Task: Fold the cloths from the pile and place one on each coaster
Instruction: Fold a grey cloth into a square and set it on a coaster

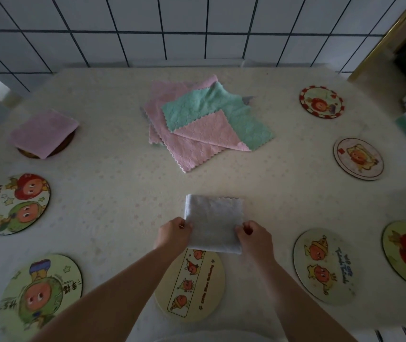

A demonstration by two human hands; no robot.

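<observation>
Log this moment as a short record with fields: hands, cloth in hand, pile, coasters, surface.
hands: left hand and right hand each pinch a side of the grey cloth
cloth in hand: folded, near edge over the nearest coaster
pile: pink and green cloths unfolded, mid-table
coasters covered: one, far left, by a folded pink cloth
coasters bare: seven
surface: table with pale patterned cover

The grey cloth (pixel 213 222) I hold is soft and fuzzy, with wavy edges. The pile of pink and green cloths (pixel 202 122) looks soft and bumpy. The round coasters (pixel 325 266) look smooth and flat. The desk (pixel 113 174) looks matt. The wall tiles (pixel 184 18) are shiny.
</observation>
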